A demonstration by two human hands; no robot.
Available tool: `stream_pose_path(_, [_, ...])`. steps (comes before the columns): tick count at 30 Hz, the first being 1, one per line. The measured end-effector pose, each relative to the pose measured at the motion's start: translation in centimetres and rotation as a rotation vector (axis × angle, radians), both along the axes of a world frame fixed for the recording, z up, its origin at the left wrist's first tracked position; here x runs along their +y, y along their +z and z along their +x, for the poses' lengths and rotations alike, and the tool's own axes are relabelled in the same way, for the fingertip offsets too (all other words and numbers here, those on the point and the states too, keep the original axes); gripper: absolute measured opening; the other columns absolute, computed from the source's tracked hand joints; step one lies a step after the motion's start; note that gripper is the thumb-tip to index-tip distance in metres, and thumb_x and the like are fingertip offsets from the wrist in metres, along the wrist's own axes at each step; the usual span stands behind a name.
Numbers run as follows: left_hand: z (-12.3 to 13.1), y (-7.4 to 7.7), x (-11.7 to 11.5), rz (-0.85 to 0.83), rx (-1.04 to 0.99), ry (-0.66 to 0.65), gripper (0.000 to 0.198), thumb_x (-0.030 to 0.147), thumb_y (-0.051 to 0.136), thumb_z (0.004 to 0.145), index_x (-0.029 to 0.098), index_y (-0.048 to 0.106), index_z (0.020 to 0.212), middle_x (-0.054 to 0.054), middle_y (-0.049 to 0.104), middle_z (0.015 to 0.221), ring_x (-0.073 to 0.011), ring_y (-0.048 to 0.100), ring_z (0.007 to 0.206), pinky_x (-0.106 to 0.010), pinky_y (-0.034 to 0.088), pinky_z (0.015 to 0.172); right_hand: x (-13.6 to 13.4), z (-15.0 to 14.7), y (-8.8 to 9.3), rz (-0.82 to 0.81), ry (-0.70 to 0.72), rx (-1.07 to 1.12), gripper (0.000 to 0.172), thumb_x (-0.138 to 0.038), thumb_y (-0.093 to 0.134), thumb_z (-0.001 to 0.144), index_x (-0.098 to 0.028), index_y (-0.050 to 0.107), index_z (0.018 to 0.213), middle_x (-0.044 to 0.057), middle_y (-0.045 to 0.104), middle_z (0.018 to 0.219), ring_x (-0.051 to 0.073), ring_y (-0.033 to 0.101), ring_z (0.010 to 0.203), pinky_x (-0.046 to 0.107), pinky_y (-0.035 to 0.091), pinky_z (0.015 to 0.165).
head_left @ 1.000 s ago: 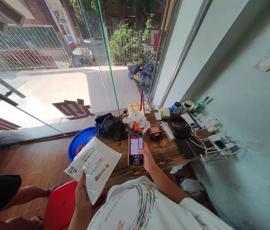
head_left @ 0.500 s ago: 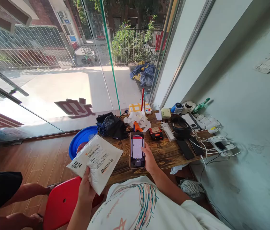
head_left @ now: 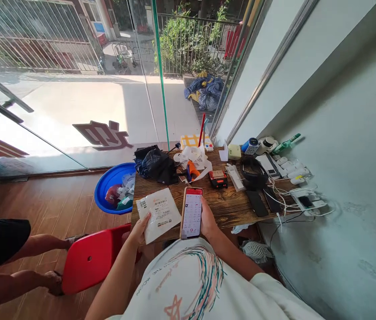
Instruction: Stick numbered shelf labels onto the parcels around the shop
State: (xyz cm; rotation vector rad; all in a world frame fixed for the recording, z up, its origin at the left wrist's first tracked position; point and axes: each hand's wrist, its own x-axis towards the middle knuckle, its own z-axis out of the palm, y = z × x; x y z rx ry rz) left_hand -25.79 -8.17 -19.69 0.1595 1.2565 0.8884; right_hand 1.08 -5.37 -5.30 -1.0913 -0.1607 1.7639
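My left hand (head_left: 140, 230) is closed on the lower left edge of a white parcel bag (head_left: 160, 212), thumb on top. The bag has a printed label, reads 1014 at a corner, and is at the table's left front edge. My right hand (head_left: 209, 221) is wrapped round the right side of a smartphone (head_left: 192, 213). Its lit screen shows a red bar and rows of small icons. Beyond the phone, an orange and dark handheld tool (head_left: 193, 171) lies by crumpled white label strips (head_left: 194, 156). A small black and orange device (head_left: 218, 179) is to the right.
Black plastic bags (head_left: 156, 165) cover the wooden table's (head_left: 230, 206) left back corner. Dark phones, cables (head_left: 283, 199) and chargers crowd its right end. A blue tub (head_left: 103, 195) and red stool (head_left: 88, 258) stand left, near another person's legs (head_left: 34, 266). Glass panes rise behind.
My left hand has lowered the parcel bag to the table's front edge and turned it. The phone's screen shows a different page. The view has tilted down slightly.
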Motion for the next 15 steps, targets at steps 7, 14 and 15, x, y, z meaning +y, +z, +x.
stream_pose_path(7, [-0.6, -6.9, -0.3, -0.050, 0.124, 0.144, 0.046, 0.032, 0.082, 0.066, 0.012, 0.066, 0.105, -0.017, 0.072, 0.107, -0.0308, 0.070, 0.095, -0.044, 0.057, 0.083, -0.2, -1.5, -1.0, -0.119, 0.220, 0.129, 0.046, -0.055, 0.035, 0.093, -0.020, 0.065, 0.101, 0.004, 0.073, 0.077, 0.020, 0.069, 0.068, 0.035, 0.055, 0.069])
stream_pose_path(14, [-4.3, -9.1, -7.2, -0.152, 0.387, 0.396, 0.032, 0.040, 0.067, 0.079, 0.021, 0.063, 0.104, -0.008, 0.070, 0.109, -0.0182, 0.067, 0.099, -0.029, 0.051, 0.083, -1.5, -3.2, -5.2, -0.146, 0.427, 0.194, 0.054, -0.058, 0.033, 0.093, -0.018, 0.060, 0.116, 0.009, 0.074, 0.091, 0.024, 0.071, 0.082, 0.041, 0.055, 0.078])
stream_pose_path(15, [-4.6, -9.0, -8.4, -0.175, 0.400, 0.420, 0.031, 0.040, 0.066, 0.080, 0.021, 0.063, 0.104, -0.008, 0.070, 0.108, -0.0173, 0.067, 0.098, -0.029, 0.051, 0.082, -1.6, -3.5, -6.0, -0.149, 0.451, 0.190, 0.056, -0.060, 0.034, 0.092, -0.017, 0.061, 0.115, 0.010, 0.074, 0.092, 0.024, 0.071, 0.083, 0.041, 0.055, 0.078])
